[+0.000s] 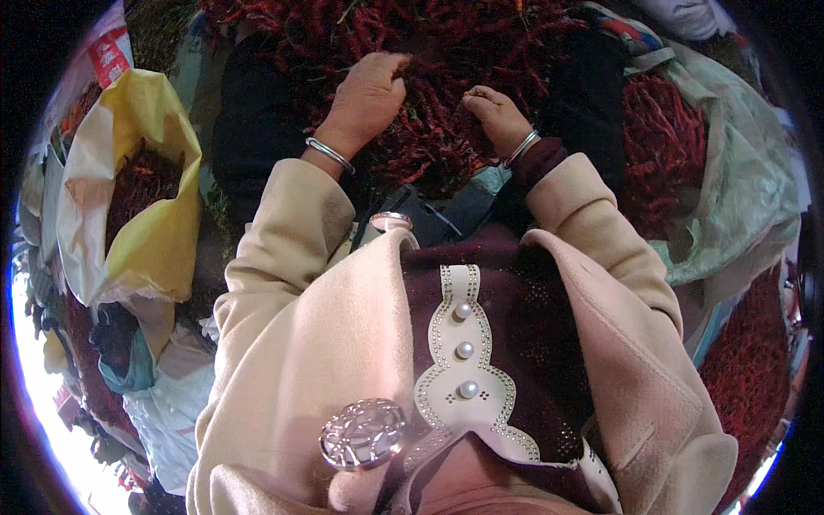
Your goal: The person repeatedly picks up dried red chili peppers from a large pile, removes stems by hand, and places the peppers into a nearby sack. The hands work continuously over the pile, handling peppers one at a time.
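Observation:
A heap of dried red chillies [418,138] lies before me, between my dark-clothed legs. Over its left part is my left hand [370,93], back upward, with the fingers curled down towards the chillies. My right hand [499,116] is a short way off to the right, its thumb and fingers drawn together at the heap. The fingertips of both hands are partly hidden or lost in shadow, so I cannot tell whether a chilli is in either one. Each wrist wears a metal bangle.
To the left stands an open yellow-and-white sack [161,251] with dark red chillies inside. A pale green woven sack [740,161] at right holds more red chillies [663,141]. Further chillies [747,360] lie at lower right. A white plastic sack [174,412] rests at lower left.

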